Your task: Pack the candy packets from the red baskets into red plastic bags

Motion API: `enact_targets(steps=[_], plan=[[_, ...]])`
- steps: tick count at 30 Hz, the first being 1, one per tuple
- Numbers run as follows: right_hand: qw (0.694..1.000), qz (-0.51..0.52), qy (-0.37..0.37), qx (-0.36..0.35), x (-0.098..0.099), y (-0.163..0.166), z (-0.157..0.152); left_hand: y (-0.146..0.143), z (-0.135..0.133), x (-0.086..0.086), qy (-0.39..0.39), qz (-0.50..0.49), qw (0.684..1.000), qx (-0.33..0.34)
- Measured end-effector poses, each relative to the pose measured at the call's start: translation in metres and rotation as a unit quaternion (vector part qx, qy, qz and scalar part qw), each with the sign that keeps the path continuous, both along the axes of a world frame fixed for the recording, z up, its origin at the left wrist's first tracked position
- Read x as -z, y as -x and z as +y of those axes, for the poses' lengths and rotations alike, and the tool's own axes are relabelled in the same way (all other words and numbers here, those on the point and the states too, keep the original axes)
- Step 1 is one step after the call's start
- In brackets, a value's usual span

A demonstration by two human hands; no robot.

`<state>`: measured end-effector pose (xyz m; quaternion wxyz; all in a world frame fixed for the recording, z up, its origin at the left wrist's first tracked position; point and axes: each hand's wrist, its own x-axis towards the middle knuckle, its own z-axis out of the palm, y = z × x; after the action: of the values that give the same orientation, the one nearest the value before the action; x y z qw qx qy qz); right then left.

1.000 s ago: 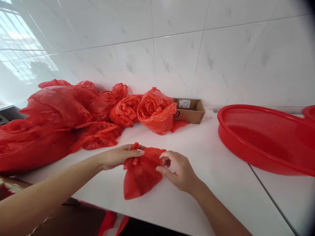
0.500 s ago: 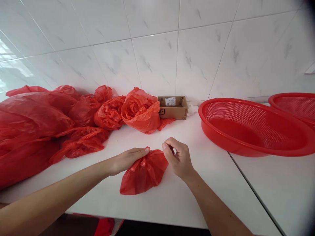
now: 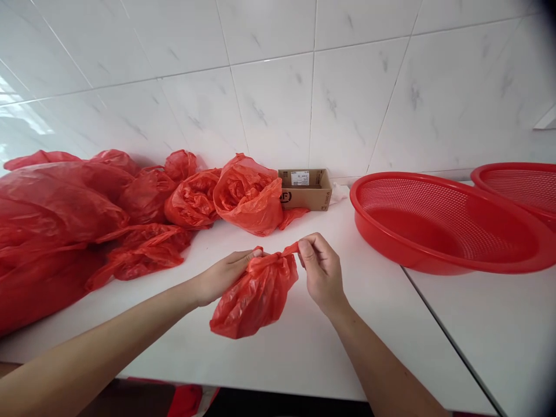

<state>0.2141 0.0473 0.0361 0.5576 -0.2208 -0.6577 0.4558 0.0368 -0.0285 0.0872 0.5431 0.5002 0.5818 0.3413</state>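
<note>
A small red plastic bag (image 3: 256, 295) hangs between my two hands, over the front part of the white table. Its top is gathered and twisted, and the body spreads out below. At its upper left, my left hand (image 3: 223, 275) is closed on the gathered top, the thumb lying along it. On the other side my right hand (image 3: 322, 269) pinches a twisted end of the bag between thumb and fingers. What the bag contains, if anything, is hidden.
Several red plastic bags (image 3: 65, 200) are heaped at the left, with a crumpled one (image 3: 247, 197) beside an open cardboard box (image 3: 306, 198) near the tiled wall. Two red perforated baskets, one nearer (image 3: 434, 267) and one farther (image 3: 516, 168), stand on the white table (image 3: 278, 370) at the right.
My right hand has taken hold of the bag's end and drawn it out to the right. The gathered top is now stretched between both hands. The left hand has hardly moved.
</note>
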Motion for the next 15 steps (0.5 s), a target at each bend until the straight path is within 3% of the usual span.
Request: enact_targets(steps=[6, 12, 15], plan=[[0.997, 0.058, 0.045, 0.014, 0.000, -0.003, 0.007, 0.000, 0.004, -0.004, -0.042, 0.056, 0.997, 0.031], [0.963, 0.214, 0.122, 0.107, -0.009, -0.025, 0.035, 0.004, 0.005, -0.002, -0.043, 0.092, 0.994, 0.028], [0.961, 0.235, 0.131, 0.065, -0.013, -0.033, 0.046, 0.009, 0.006, 0.004, -0.031, 0.080, 0.996, 0.023]])
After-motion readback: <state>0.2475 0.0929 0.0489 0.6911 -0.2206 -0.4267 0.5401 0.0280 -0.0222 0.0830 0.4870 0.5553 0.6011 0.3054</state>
